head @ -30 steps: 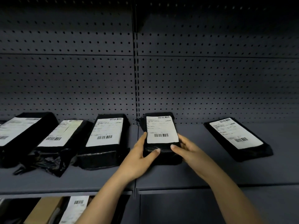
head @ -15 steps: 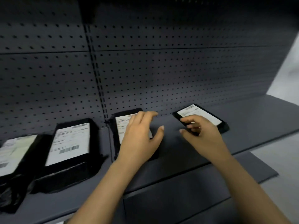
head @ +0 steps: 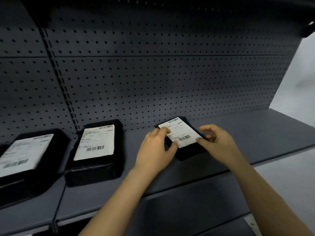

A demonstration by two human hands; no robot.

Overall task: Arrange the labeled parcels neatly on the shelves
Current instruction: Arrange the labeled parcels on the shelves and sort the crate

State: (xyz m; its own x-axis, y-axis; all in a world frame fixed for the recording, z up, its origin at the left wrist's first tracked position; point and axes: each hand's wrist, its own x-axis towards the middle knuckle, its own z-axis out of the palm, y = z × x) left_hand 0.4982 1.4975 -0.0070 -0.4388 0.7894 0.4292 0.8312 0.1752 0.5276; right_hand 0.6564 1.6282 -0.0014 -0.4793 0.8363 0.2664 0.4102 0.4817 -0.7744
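Here, the left hand (head: 154,151) and the right hand (head: 219,142) are both gripping the flat black plastic-wrapped parcel (head: 187,151) by its two long edges. Each thumb is pressing on a near corner of its white barcode label (head: 180,132), and the fingers are curling over the sides. The parcel is lying on the dark grey metal shelf (head: 264,133), with its far end close to the perforated grey back panel (head: 170,82). It is sitting askew and well apart from the thicker black label-topped parcel (head: 95,150) to its left, which is lying squarer to the shelf front. The main risk, as I am judging it, is the slick wrap sliding under the thumbs instead of the contents turning with it, so the film could bunch, or the label could crease and spoil the barcode. Swinging the far corner round could jam it against the back panel, leaving the parcel crooked. Dragging it too far leftward could knock the neighbour out of line, and pulling it over the front lip is risking a drop onto the lower shelf (head: 187,210).
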